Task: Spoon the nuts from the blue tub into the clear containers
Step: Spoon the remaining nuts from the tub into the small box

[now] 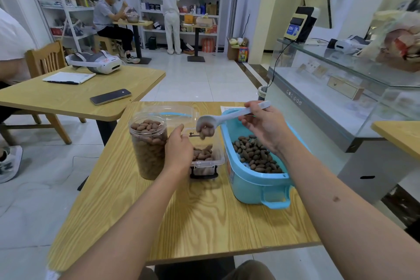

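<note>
I take the blue tub (254,179) as my landmark; it stands on the wooden table (204,218) and many nuts (256,154) are in it. Just left of the tub is the low clear box (208,159), only partly filled, and further left is the tall round jar (148,148), full almost to its rim. My left hand (178,150) rests against the box on the side away from the tub; I cannot tell how the fingers curl, because I see the back of the hand only. My right hand (264,124), above the far end of the tub, pinches the handle of the white spoon (227,118). The spoon is tilted over the box and nuts fall from it. I think some may bounce over the low wall onto the table, because they drop from high. The box could also slide if my left hand presses weakly.
</note>
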